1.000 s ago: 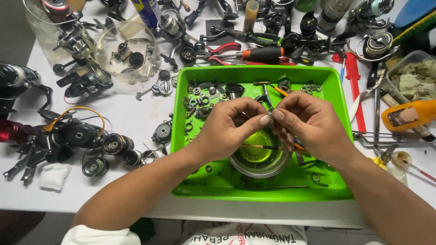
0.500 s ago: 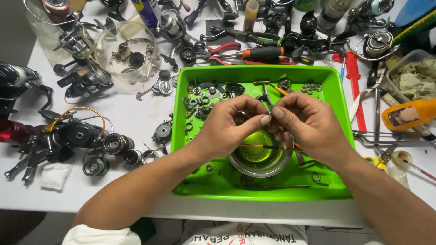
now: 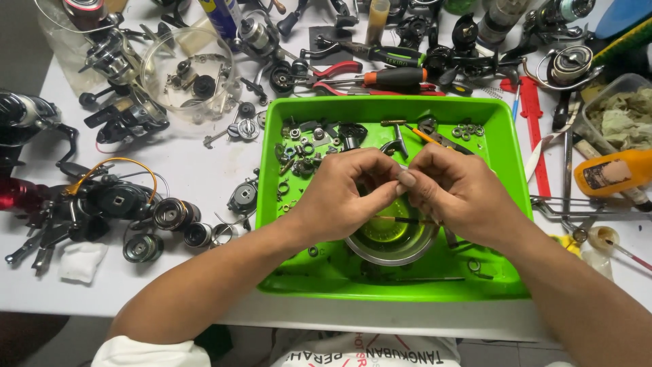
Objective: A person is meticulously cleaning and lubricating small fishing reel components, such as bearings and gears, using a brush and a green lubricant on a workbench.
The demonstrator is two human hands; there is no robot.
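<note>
Hands meet right over the green tray (image 3: 506, 204), fingertips pinched together on some tiny part I honestly can't make out. Left hand (image 3: 343, 194) and right hand (image 3: 456, 194) are both curled tight around it, touching at the fingertips, just above a small metal bowl (image 3: 390, 238) with yellowish liquid that sits in the tray. Loose washers, screws and gears lie at the tray's far end, fishing reels (image 3: 115, 204) crowd the table to the left. Looks like a fiddly fitting or cleaning step on a reel part; next move probably needs a steady grip held over the tray so nothing drops.
</note>
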